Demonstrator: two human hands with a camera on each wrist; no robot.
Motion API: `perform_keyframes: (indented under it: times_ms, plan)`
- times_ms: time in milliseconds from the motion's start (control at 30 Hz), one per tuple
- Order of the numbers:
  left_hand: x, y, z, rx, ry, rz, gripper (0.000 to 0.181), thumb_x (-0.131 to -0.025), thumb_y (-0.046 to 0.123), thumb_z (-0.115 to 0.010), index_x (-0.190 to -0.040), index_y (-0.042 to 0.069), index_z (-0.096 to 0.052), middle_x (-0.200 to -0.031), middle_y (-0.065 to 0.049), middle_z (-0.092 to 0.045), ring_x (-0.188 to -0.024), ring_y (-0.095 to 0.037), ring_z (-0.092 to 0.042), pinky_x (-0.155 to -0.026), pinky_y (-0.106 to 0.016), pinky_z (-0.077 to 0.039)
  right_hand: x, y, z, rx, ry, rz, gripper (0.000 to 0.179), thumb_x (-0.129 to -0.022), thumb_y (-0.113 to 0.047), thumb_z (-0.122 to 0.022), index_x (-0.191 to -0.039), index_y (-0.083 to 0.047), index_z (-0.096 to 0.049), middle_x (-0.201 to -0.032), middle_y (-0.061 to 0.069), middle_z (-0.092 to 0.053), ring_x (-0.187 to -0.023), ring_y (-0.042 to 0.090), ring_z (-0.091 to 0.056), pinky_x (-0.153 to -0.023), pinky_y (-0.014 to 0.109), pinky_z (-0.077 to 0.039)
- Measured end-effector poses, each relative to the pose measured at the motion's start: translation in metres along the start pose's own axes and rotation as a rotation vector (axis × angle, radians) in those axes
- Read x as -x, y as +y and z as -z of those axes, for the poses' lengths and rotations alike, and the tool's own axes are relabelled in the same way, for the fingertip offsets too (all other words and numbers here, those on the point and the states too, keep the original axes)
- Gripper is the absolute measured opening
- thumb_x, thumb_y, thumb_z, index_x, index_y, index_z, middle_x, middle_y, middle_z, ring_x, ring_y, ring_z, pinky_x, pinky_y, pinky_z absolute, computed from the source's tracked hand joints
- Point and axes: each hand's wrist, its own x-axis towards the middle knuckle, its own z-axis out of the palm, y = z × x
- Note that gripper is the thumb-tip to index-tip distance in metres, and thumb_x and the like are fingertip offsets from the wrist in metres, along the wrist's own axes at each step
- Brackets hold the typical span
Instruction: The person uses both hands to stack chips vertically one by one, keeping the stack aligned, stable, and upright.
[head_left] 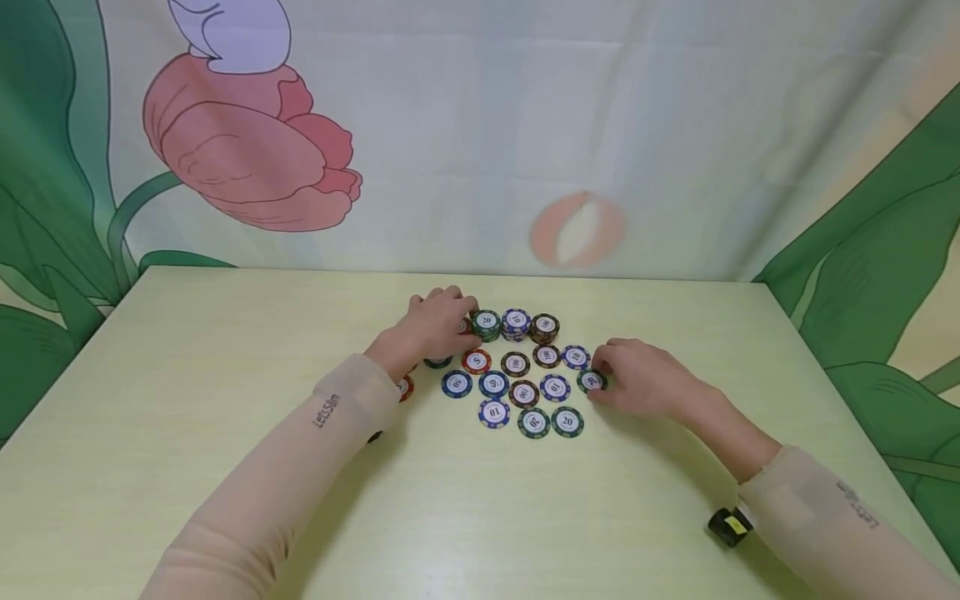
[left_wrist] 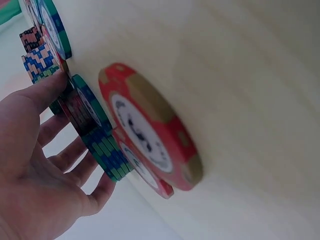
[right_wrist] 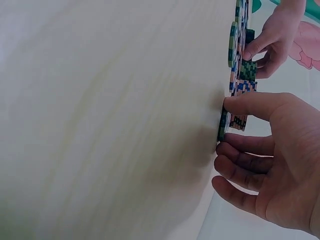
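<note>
My left hand (head_left: 435,323) reaches to the back row of poker chip stacks. Its thumb and fingers curl round a stack of red poker chips (left_wrist: 79,111), mostly hidden by the hand in the head view. Right beside it stand a green stack (head_left: 486,323), a purple-blue stack (head_left: 516,323) and a dark brown stack (head_left: 544,327). A blue-green stack (left_wrist: 107,155) is on its other side. At the right edge of the loose chips, my right hand (head_left: 641,379) pinches a green chip (head_left: 591,381) between thumb and forefinger, at table level.
Several loose chips lie flat in front of the stacks, among them a red chip (head_left: 476,361), a blue chip (head_left: 457,384) and a green chip (head_left: 567,422). Another red chip (head_left: 406,387) shows beside the left forearm. A patterned curtain (head_left: 450,150) hangs behind the table (head_left: 480,517).
</note>
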Motion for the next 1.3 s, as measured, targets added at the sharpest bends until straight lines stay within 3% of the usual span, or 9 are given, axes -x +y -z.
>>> perform_keyframes:
  times_ms: [233, 533, 800, 1300]
  plan:
    - [-0.001, -0.002, 0.001, 0.057, -0.005, 0.027, 0.054, -0.096, 0.041, -0.073, -0.142, 0.016, -0.059, -0.139, -0.013, -0.051, -0.127, -0.033, -0.045, -0.104, -0.059, -0.031, 0.0, -0.001, 0.0, -0.009, 0.016, -0.002, 0.03, -0.086, -0.024, -0.079, -0.103, -0.001, -0.07, -0.091, 0.003, -0.064, -0.079, 0.019, -0.058, -0.074, 0.041, -0.052]
    - [-0.002, -0.004, 0.001, 0.067, 0.001, 0.015, 0.053, -0.096, 0.041, -0.073, -0.141, 0.016, -0.06, -0.139, -0.012, -0.051, -0.127, -0.032, -0.045, -0.106, -0.059, -0.033, -0.002, -0.006, 0.008, -0.016, 0.075, -0.008, 0.029, -0.083, -0.024, -0.075, -0.104, -0.005, -0.069, -0.093, 0.001, -0.063, -0.081, 0.019, -0.058, -0.074, 0.04, -0.052]
    - [-0.002, -0.006, -0.001, 0.081, 0.009, 0.013, 0.054, -0.096, 0.041, -0.073, -0.141, 0.016, -0.06, -0.14, -0.014, -0.05, -0.128, -0.033, -0.044, -0.106, -0.057, -0.035, -0.012, -0.013, 0.017, 0.003, 0.133, 0.049, 0.027, -0.082, -0.025, -0.074, -0.102, -0.007, -0.068, -0.095, 0.003, -0.064, -0.081, 0.02, -0.058, -0.073, 0.041, -0.052]
    - [-0.003, -0.007, -0.001, 0.082, 0.012, 0.002, 0.055, -0.095, 0.04, -0.075, -0.141, 0.015, -0.06, -0.139, -0.014, -0.051, -0.126, -0.032, -0.046, -0.106, -0.054, -0.037, -0.028, -0.035, 0.02, 0.037, 0.156, 0.119, 0.036, -0.083, -0.026, -0.073, -0.111, -0.005, -0.068, -0.103, 0.004, -0.066, -0.089, 0.02, -0.061, -0.075, 0.04, -0.055]
